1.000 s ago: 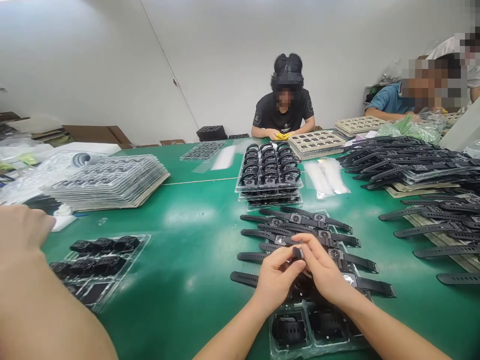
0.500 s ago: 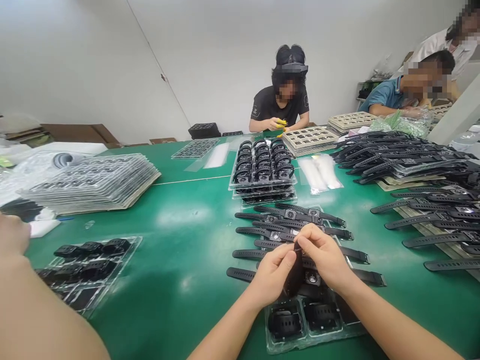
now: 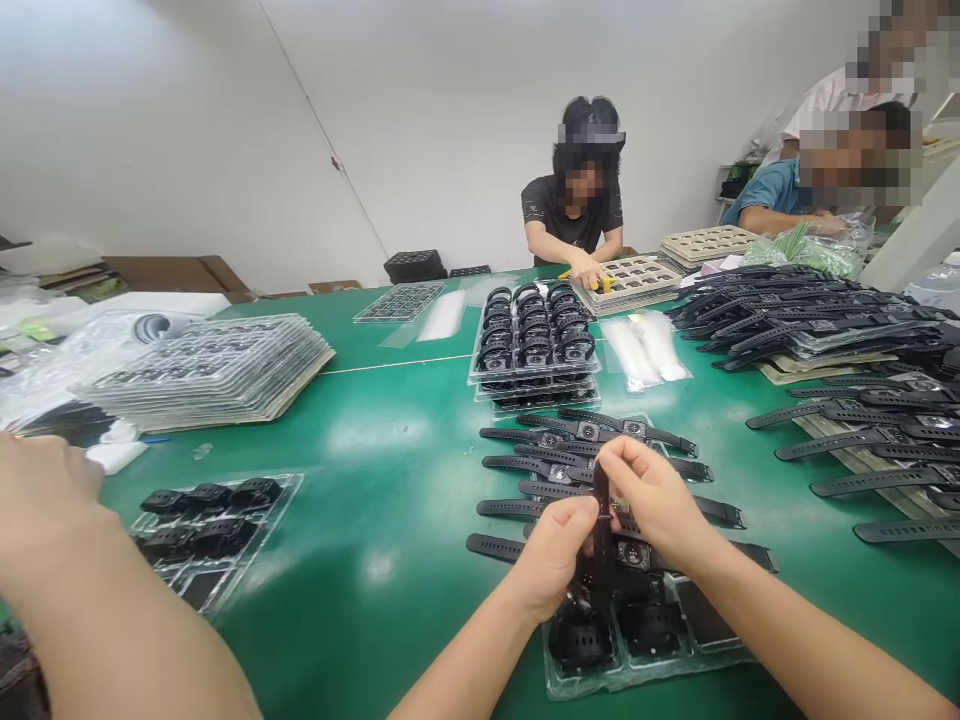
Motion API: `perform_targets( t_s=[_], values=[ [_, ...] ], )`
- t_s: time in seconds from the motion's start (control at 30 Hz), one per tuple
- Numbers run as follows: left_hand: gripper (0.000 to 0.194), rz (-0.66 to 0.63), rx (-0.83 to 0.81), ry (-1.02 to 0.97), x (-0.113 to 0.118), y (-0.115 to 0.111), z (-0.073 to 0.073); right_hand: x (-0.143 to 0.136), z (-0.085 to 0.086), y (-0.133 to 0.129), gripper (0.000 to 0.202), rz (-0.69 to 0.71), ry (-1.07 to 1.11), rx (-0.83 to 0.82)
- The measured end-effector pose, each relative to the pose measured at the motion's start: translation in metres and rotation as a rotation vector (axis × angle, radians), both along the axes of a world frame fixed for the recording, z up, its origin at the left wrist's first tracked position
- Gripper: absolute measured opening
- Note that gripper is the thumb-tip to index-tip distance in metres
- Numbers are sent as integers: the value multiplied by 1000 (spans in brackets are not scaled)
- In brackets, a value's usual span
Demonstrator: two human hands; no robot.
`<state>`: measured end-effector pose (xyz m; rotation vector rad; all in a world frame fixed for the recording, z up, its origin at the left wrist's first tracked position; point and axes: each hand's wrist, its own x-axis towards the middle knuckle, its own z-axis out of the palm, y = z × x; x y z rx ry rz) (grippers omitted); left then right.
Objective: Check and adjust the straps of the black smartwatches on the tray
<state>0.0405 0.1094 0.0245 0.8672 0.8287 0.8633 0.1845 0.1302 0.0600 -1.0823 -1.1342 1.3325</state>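
A black smartwatch (image 3: 598, 565) is upright between my hands, over the near end of a clear tray. My left hand (image 3: 556, 555) is closed on its band, thumb in front. At the band's upper part, the fingers of my right hand (image 3: 651, 495) are pinched together. Below, the clear plastic tray (image 3: 559, 688) holds a watch with a looped band (image 3: 581, 640) and another looped watch (image 3: 651, 628) in its near pockets. Beyond my hands, several watches with straps laid out flat (image 3: 559, 470) rest in rows, backs facing up.
Stacked clear trays of looped watches (image 3: 534, 375) stand ahead. Piled flat-strapped watches (image 3: 810, 320) fill the right. At left are empty-looking stacked trays (image 3: 202, 385), a part-filled tray (image 3: 255, 545) and a co-worker's arm (image 3: 112, 600). Across the table, a person (image 3: 577, 205) reaches toward a beige tray (image 3: 637, 290).
The watch band between my hands now stands straighter, and my right fingers have slid to its top. The co-worker opposite has extended an arm to the beige tray. The view has shifted slightly.
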Motion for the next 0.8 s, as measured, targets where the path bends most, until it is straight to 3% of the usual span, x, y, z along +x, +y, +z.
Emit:
perform_targets(
  t_s=[0.17, 0.53, 0.8],
  values=[
    [55, -26, -47, -151, 2, -4, 2, -2, 12, 21, 52, -130, 50, -5],
    [60, -68, -52, -222, 0, -4, -14, -9, 3, 16, 51, -59, 127, -51],
    [58, -96, -19, -274, 0, -5, -16, -8, 0, 14, 48, -25, 148, -56]
  ],
)
